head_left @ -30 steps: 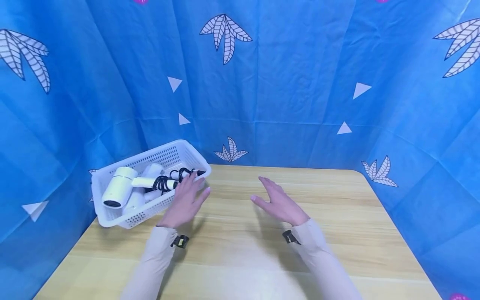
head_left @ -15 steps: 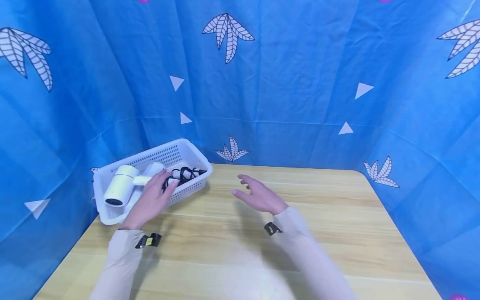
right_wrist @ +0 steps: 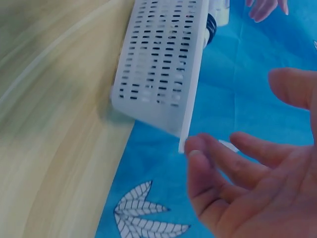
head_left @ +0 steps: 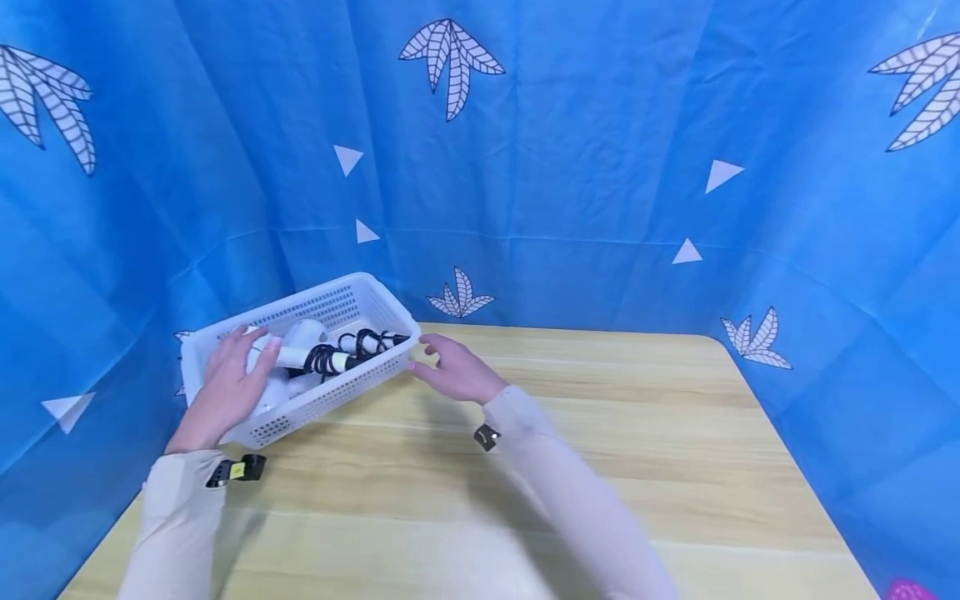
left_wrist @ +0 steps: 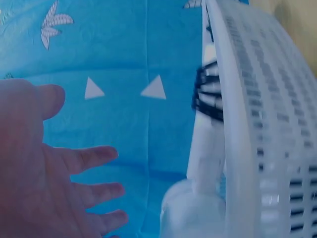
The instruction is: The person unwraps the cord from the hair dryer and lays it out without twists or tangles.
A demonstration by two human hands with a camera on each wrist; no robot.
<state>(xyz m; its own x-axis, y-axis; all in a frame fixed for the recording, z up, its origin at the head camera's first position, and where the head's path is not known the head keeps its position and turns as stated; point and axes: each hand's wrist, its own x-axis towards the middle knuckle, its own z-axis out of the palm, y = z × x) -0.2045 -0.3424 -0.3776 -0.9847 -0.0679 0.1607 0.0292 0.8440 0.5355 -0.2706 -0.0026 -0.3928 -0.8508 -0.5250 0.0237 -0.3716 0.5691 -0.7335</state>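
A white slotted plastic basket (head_left: pixel 300 425) stands at the left of the table. In it lies a white hair dryer (head_left: pixel 292 357) with black cord wound round its handle; its barrel is mostly hidden behind my left hand (head_left: pixel 228 387). That hand hovers over the basket's left end, its fingers spread and holding nothing in the left wrist view. My right hand (head_left: pixel 459 372) is beside the basket's right end, fingers loosely bent, with nothing in its grasp. In the right wrist view its fingertips (right_wrist: pixel 195 144) are close to the rim corner; contact is unclear.
Other white rounded items (head_left: pixel 306 333) and a second handle wrapped in black cord (head_left: pixel 367 342) share the basket. Wooden tabletop (head_left: pixel 637 433) extends to the right. A blue patterned curtain (head_left: pixel 585 167) hangs behind and along both sides.
My left hand has moved left across the basket, from its front right side to its left end. My right hand has moved left to the basket's right end. The basket stays in place.
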